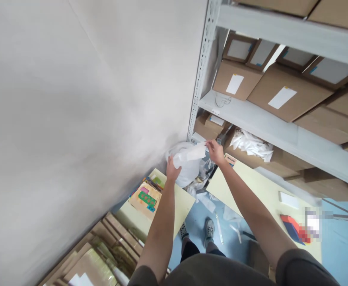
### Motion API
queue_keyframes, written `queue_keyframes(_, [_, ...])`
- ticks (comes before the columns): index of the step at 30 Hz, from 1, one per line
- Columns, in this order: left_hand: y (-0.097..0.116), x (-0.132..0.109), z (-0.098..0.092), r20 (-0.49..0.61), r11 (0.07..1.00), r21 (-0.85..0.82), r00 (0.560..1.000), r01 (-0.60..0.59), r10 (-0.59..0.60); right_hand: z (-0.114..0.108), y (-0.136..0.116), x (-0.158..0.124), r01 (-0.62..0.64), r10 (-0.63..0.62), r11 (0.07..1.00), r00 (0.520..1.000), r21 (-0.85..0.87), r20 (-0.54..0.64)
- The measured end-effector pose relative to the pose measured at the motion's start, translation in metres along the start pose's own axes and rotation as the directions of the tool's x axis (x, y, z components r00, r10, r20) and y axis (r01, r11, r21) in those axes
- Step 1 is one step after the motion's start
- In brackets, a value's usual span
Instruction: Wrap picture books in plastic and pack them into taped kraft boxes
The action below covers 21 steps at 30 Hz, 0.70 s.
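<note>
A thin white sheet (194, 152), paper or plastic film, stretches between my two hands. My left hand (173, 171) is closed on its lower left end, with most of the fingers hidden behind it. The fingertips of my right hand (214, 151) pinch its upper right corner. Just below and behind the sheet stands a large white plastic bag (188, 174), partly covered by the sheet and my left hand. Scraps of white film and paper (196, 186) lie on the floor beside the bag.
A pale table (182, 202) with picture books (146, 198) stands left, above stacked flat cardboard (102, 254). Another pale table (251, 186) is under my right arm. Grey metal shelving (242, 109) holds cardboard boxes (290, 93) at right. A wall (87, 99) fills the left.
</note>
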<state>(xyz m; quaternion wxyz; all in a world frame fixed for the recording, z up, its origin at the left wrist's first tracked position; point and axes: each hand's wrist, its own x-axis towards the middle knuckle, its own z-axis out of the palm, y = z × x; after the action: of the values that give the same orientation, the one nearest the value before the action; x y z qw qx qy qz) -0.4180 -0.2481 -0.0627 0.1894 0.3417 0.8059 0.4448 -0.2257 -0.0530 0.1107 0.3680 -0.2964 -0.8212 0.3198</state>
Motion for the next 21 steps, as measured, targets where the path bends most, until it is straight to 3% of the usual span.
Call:
queue_keyframes(4, [0.053, -0.015, -0.006, -0.003, 0.987, 0.004, 0.987, -0.160, 0.160, -0.044, -0.006, -0.021, -0.003, 0.004, 1.000, 0.998, 0.023, -0.070])
queue_keyframes(8, [0.108, -0.038, 0.020, 0.000, 0.963, 0.020, 0.963, -0.270, 0.270, -0.104, 0.017, -0.058, -0.018, 0.022, 0.999, 0.995, 0.040, -0.102])
queue_keyframes(11, [0.148, -0.063, 0.062, 0.016, 0.943, 0.016, 0.943, -0.333, 0.333, -0.158, 0.044, -0.094, -0.016, 0.022, 0.999, 0.991, 0.045, -0.133])
queue_keyframes(16, [0.197, -0.113, 0.150, 0.029, 0.922, -0.004, 0.921, -0.388, 0.388, -0.249, 0.091, -0.161, -0.017, 0.028, 0.998, 0.985, 0.066, -0.170])
queue_keyframes(19, [0.215, -0.146, 0.203, 0.037, 0.919, -0.020, 0.918, -0.395, 0.395, -0.294, 0.127, -0.205, -0.091, 0.098, 0.994, 0.987, 0.058, -0.129])
queue_keyframes(21, [0.224, -0.170, 0.237, 0.110, 0.918, -0.030, 0.912, -0.394, 0.395, -0.316, 0.155, -0.237, -0.203, 0.207, 0.978, 0.973, 0.051, -0.104])
